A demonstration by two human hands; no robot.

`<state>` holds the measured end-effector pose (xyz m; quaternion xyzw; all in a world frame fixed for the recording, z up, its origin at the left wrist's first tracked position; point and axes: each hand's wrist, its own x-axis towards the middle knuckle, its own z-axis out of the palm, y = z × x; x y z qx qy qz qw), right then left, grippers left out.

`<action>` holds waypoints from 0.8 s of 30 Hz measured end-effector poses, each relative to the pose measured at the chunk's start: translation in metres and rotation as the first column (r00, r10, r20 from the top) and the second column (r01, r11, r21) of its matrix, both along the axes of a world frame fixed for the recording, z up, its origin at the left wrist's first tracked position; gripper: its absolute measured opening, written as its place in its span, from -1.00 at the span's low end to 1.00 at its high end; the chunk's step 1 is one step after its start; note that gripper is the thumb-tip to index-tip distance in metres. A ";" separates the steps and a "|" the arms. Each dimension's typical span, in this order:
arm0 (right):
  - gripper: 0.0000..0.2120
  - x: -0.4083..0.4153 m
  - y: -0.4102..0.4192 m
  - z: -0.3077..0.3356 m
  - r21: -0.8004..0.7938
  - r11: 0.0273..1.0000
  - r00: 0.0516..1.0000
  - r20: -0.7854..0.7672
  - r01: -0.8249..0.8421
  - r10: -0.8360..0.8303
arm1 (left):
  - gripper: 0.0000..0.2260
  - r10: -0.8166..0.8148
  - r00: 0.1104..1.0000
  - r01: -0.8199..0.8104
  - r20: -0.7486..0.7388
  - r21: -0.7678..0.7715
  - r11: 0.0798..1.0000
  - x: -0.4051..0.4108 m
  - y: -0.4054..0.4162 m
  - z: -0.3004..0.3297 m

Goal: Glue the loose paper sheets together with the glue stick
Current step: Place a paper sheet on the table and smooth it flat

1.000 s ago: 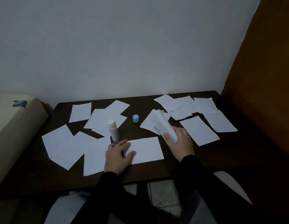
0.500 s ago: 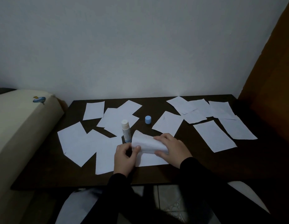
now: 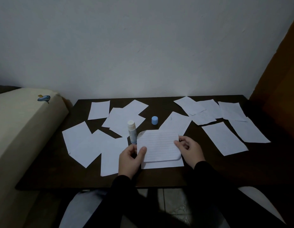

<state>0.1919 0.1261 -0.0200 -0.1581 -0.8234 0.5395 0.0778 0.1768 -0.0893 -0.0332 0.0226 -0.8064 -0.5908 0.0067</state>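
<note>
A lined paper sheet (image 3: 159, 145) is held over another white sheet (image 3: 161, 165) that lies flat near the table's front edge. My left hand (image 3: 129, 159) pinches the lined sheet's left edge with thumb on top. My right hand (image 3: 189, 149) pinches its right edge. The uncapped glue stick (image 3: 132, 131) stands upright just behind the sheet's left corner. Its blue cap (image 3: 154, 120) sits further back on the dark table (image 3: 208, 170).
Several loose white sheets lie scattered on the left (image 3: 87, 143) and on the right (image 3: 223, 138) of the table. A cream cushion (image 3: 19, 129) borders the table's left side. A brown wooden panel (image 3: 281, 89) stands at the right, a white wall behind.
My right hand carried the curled sheet from the right over to the flat front sheet. My left hand left the flat sheet and took the sheet's left edge; it is now spread flat.
</note>
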 end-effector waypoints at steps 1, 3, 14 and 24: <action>-0.71 0.001 0.002 -0.002 0.007 1.000 1.000 0.003 -0.004 0.004 | -0.78 0.011 1.000 -0.011 0.013 -0.027 1.000 -0.001 0.001 0.000; -0.71 0.005 0.004 -0.008 0.040 0.999 1.000 0.013 -0.016 0.015 | -0.70 0.030 0.999 -0.027 0.023 -0.105 0.994 -0.002 0.004 -0.001; -0.68 0.009 0.003 -0.019 0.140 0.990 1.000 -0.021 0.010 -0.007 | -0.63 0.020 0.997 -0.045 -0.071 -0.370 0.928 -0.001 0.009 0.002; -0.72 0.011 0.005 -0.025 0.312 0.950 0.999 -0.032 0.026 -0.017 | -0.62 -0.009 0.999 -0.014 -0.049 -0.450 0.893 -0.001 0.012 0.005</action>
